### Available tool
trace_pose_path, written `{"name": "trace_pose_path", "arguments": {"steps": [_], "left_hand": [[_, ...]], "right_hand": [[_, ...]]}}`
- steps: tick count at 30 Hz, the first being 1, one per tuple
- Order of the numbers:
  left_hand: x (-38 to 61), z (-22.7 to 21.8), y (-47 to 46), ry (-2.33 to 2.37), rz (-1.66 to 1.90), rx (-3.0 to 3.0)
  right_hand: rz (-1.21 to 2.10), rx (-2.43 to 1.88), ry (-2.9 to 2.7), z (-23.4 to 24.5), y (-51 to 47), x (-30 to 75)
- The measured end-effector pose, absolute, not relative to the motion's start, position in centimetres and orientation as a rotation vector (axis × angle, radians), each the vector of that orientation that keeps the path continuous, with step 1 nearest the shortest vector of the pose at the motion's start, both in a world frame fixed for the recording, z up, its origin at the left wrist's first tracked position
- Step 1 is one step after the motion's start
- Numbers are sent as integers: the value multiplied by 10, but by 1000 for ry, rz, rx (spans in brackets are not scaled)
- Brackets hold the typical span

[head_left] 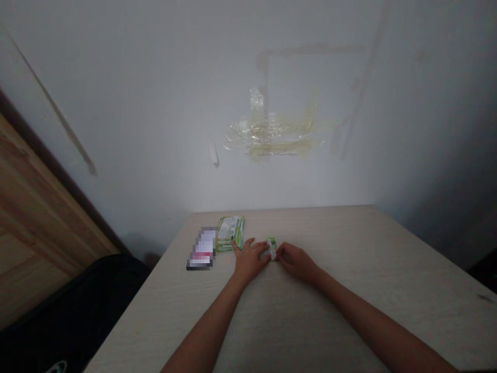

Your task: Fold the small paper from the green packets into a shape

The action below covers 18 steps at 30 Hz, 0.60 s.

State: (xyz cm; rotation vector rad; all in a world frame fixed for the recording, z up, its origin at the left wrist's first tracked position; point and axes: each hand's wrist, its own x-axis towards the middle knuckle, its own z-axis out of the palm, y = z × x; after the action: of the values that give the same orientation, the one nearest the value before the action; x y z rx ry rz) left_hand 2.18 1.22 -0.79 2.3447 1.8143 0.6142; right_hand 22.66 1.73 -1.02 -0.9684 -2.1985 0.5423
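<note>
A small green-and-white packet lies on the counter between both hands. From it, the left hand, fingers spread, is at eight o'clock, index finger and thumb against its near side; the right hand, at four o'clock, pinches its lower edge between curled fingers. Toward ten o'clock sits a stack of flat green packets, contents hidden, with a pixelated device at nine

Cannot read small packet, partly under fingers, nor blurred phone screen; cannot follow forearms past lower edge.
</note>
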Motion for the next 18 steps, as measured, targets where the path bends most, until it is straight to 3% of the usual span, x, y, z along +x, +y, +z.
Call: {"name": "trace_pose_path", "arguments": {"steps": [10,18], "left_hand": [[21,-7,13,1791,615,2326],[26,-11,13,2057,549,2261]], "right_hand": [[354,-963,-2279,-22,36,226],[374,-1012,-2247,-24,39,225]]}}
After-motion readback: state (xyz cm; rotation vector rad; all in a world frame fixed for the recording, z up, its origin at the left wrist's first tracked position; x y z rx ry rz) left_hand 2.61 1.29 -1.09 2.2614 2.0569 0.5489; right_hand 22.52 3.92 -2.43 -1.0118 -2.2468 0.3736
